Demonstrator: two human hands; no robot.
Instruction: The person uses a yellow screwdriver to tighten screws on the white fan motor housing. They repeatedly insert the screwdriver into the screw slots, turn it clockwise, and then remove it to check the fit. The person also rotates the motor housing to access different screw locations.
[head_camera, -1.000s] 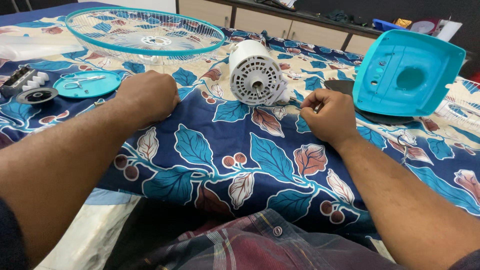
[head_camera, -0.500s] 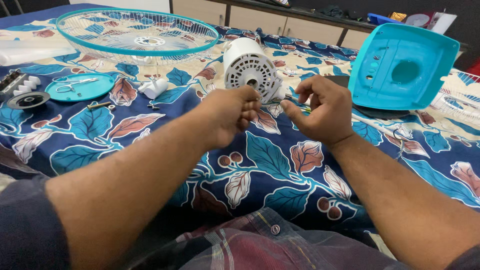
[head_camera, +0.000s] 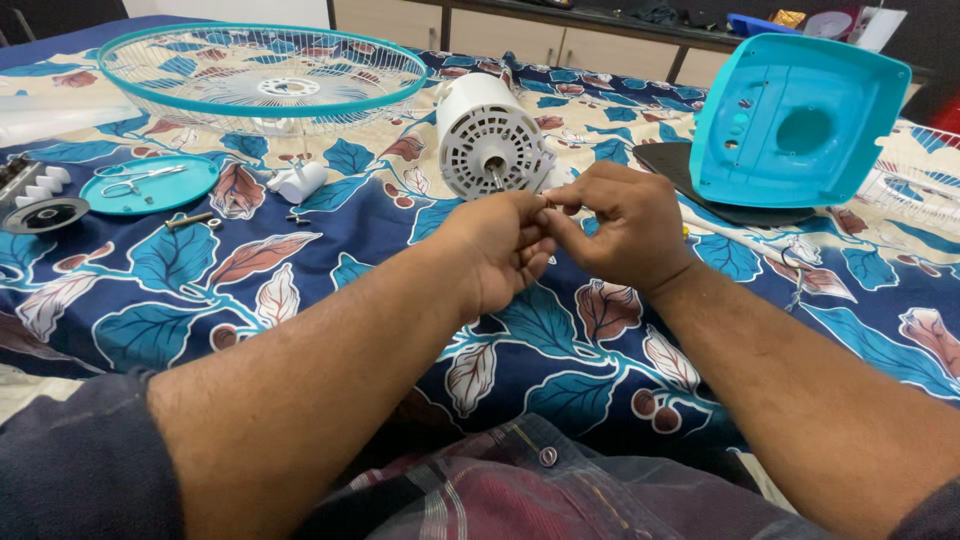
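Both hands, left hand (head_camera: 500, 250) and right hand (head_camera: 615, 230), meet before the fan motor (head_camera: 490, 135) mid-bed; fingers pinching something too small to identify. Best held steady, low over the bedsheet (head_camera: 300, 290).

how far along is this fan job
Done: the fan lies in pieces, with the grille, white motor and teal housing apart on the leaf-print cloth. In hand: left hand and right hand pinch something too small to identify. Left: every part is separate.
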